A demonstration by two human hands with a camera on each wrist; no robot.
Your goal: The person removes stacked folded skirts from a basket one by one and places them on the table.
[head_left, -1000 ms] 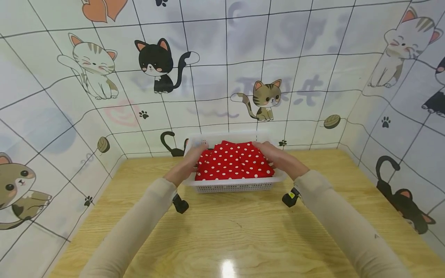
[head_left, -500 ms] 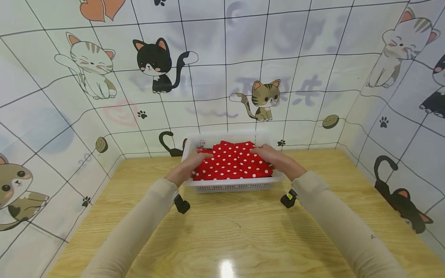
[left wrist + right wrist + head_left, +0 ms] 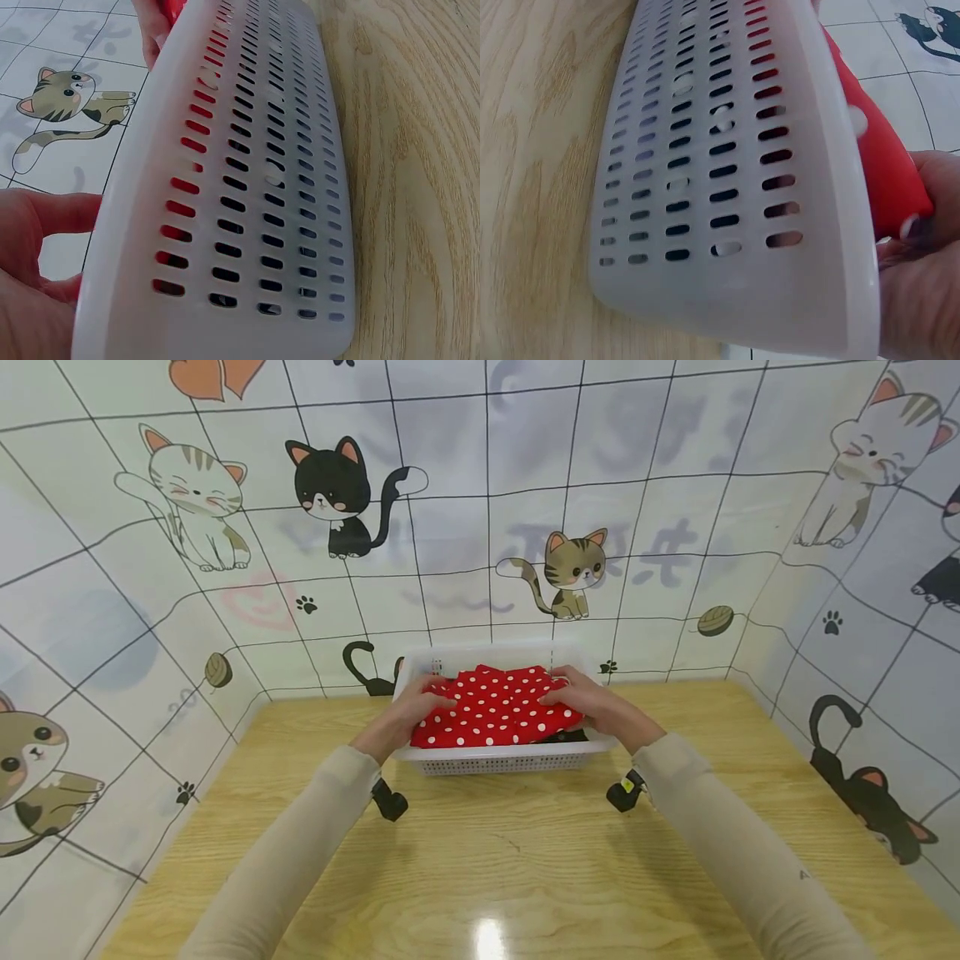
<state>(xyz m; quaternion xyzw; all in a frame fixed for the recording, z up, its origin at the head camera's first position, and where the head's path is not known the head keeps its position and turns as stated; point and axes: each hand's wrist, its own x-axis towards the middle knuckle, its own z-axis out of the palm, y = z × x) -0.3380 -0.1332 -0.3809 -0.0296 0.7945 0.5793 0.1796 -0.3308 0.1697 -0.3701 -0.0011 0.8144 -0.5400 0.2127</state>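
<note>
A red cloth with white polka dots (image 3: 491, 710) lies bunched in a white perforated plastic basket (image 3: 502, 765). My left hand (image 3: 405, 710) holds the cloth's left end, thumb over the top; in the left wrist view that hand (image 3: 37, 262) reaches past the basket rim and its fingertips are hidden. At the other end my right hand (image 3: 592, 697) grips the cloth, its right edge raised. In the right wrist view the red cloth (image 3: 874, 150) bulges above the rim between thumb and fingers of the right hand (image 3: 930, 270). A dark item (image 3: 570, 737) shows beneath the cloth's front right corner.
The basket stands on a wood-grain table (image 3: 495, 843) near its back edge, against a wall covering (image 3: 465, 527) with printed cats and grid lines. More wall covering closes off both sides. Dark contents (image 3: 232, 225) show through the basket's slots.
The right hand has closed on the cloth and lifted its right side, uncovering the dark item. The cloth's front left corner has shifted slightly left; the left thumb has come over the cloth. The basket stays put.
</note>
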